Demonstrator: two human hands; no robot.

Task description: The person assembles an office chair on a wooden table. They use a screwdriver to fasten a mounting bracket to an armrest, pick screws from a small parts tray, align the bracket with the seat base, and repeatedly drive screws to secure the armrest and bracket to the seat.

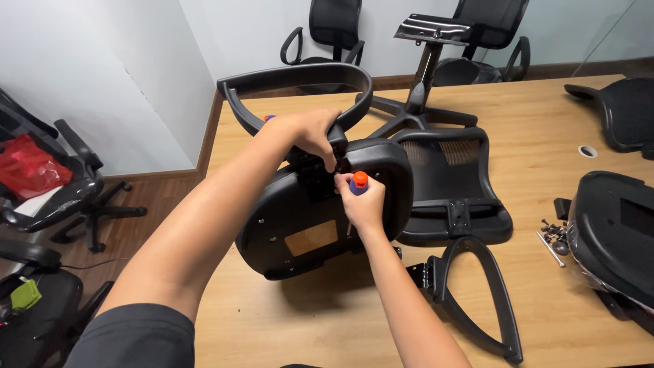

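Observation:
A black chair seat (300, 225) lies tilted, underside up, on the wooden table (327, 320). A black loop armrest (293, 78) stands against its upper edge. My left hand (310, 133) grips the armrest's bracket where it meets the seat. My right hand (361, 204) holds a screwdriver with a blue and orange handle (359, 181), its tip pointed at the same bracket. The screw itself is hidden by my fingers.
A mesh chair back (449, 184) and a second loose armrest (477, 286) lie right of the seat. Screws and bolts (555, 235) sit beside another seat (613, 238). A chair base with gas lift (422, 82) stands behind. Office chairs line the left wall.

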